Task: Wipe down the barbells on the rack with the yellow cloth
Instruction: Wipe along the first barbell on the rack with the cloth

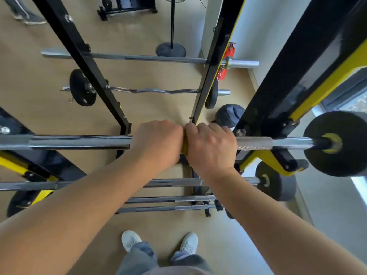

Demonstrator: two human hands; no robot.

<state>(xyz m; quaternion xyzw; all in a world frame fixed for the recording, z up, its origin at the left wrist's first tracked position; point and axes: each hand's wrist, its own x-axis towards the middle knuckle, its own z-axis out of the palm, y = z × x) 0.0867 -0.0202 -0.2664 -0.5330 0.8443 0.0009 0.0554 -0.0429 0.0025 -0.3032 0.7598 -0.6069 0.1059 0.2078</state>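
Note:
A chrome barbell (pixel 79 142) lies across the black and yellow rack (pixel 278 108) at chest height, with a black weight plate (pixel 345 153) on its right end. My left hand (pixel 156 141) and my right hand (pixel 210 145) grip the bar side by side, knuckles up, near its middle. A strip of the yellow cloth (pixel 184 147) shows between the two hands, wrapped on the bar; most of it is hidden under them. Further barbells hang lower on the rack (pixel 174 183), and a straight bar (pixel 139 57) and a curl bar (pixel 151 90) sit on the far side.
The black uprights (pixel 83 62) stand close on both sides. A red fire extinguisher (pixel 226 60) leans by the white wall (pixel 268 36). A fan stand base (pixel 170 49) and another person's feet (pixel 25 16) are farther off. My own shoes (pixel 131 239) stand on the wooden floor.

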